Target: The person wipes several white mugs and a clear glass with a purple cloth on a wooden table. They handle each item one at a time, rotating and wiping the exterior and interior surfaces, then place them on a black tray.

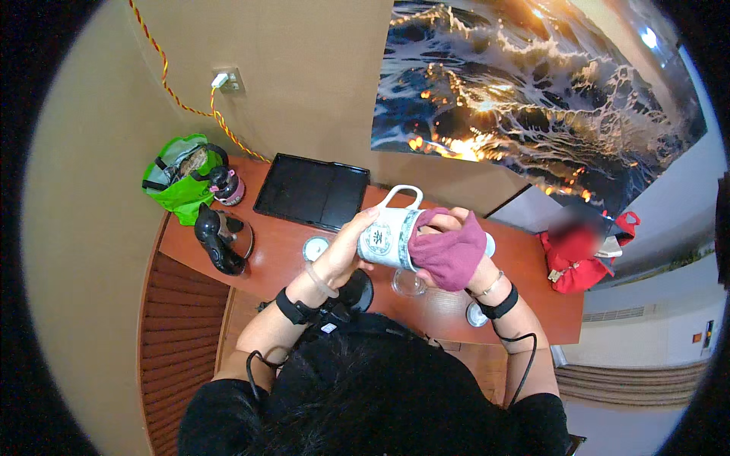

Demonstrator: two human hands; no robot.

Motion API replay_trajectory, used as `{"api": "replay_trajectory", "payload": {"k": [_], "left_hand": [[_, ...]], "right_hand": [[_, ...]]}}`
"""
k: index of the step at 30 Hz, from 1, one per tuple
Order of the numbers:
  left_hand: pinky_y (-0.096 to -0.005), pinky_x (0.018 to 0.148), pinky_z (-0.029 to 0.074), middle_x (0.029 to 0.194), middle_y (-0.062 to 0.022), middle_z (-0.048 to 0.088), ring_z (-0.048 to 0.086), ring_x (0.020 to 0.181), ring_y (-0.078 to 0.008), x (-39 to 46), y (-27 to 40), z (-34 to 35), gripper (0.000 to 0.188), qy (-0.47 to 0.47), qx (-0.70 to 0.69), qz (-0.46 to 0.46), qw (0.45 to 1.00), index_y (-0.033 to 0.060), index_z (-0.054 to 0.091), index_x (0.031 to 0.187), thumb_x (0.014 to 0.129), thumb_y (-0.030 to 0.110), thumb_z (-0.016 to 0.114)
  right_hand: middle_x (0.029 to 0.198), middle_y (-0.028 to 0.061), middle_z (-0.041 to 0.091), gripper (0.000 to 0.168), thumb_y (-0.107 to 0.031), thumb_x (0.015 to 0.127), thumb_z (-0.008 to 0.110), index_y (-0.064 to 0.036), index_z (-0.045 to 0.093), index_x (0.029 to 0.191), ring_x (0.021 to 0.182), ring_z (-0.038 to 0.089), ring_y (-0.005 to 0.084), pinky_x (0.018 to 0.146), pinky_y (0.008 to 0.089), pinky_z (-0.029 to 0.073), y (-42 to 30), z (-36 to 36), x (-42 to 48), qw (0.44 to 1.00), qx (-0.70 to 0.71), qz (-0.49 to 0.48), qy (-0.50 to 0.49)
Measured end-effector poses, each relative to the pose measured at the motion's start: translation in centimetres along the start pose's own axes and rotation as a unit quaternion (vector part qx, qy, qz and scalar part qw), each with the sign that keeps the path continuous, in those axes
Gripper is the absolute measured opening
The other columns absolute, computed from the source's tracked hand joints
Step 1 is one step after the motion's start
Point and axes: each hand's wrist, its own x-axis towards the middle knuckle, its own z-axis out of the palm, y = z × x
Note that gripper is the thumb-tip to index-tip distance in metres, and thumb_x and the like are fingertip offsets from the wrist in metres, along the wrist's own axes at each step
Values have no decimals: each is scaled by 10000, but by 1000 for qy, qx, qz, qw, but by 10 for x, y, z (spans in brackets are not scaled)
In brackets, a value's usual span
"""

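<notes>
A white ceramic mug (pixel 379 236) with a blue-green patterned band and a written emblem is held tilted above the reddish-brown desk (pixel 524 268). My left hand (pixel 344 245) grips it near its base, and its handle points towards the wall. At the rim, my right hand (pixel 447 221) has hold of a mauve cloth (pixel 456 259). The cloth covers the mug's mouth, so the inside and some fingers are hidden. Beneath the hands stands a clear glass vessel (pixel 409 283), partly covered by the mug. A small round white item (pixel 477 314) lies near my right wrist.
A black tray (pixel 312 191) lies by the wall. Leftwards are a black kettle (pixel 222 239), a pink-and-black bottle (pixel 229 185) and a green bag (pixel 188 182). A round white piece (pixel 316 249) sits near my left wrist. Red bags (pixel 576 256) occupy the right end. A twisted cord (pixel 228 130) runs behind.
</notes>
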Motion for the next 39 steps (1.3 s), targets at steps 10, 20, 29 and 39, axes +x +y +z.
{"api": "replay_trajectory", "payload": {"k": [10,20,29,39], "left_hand": [[-339,676,437,828,-119,538,555,765,-249,11,-1,-14,430,95,382,389,833,4,597,951,674,302,738],[-346,643,455,860,-134,549,556,747,-267,26,10,-19,677,-80,428,548,714,-16,609,1020,556,462,730],[-379,887,483,1122,-150,611,583,1063,-285,39,-34,-14,645,-22,-201,155,967,29,536,1197,869,558,368],[-366,1011,397,1283,-61,507,489,1186,-198,25,-33,40,591,-36,-166,124,978,114,437,1315,961,547,246]], "right_hand": [[1260,106,523,633,-320,776,717,-62,452,1289,1187,489,266,1023,410,362,-31,76,-8,884,440,158,-33],[1354,153,447,850,-278,678,700,-41,308,1394,1216,463,340,994,653,332,-37,89,-53,294,922,240,72],[1341,162,458,806,-463,766,586,-8,321,1376,1205,484,334,991,460,429,-38,44,-71,374,824,287,316],[1221,157,503,901,-428,591,846,2,440,1270,1186,457,297,993,427,368,-49,69,-27,905,248,267,218]]}}
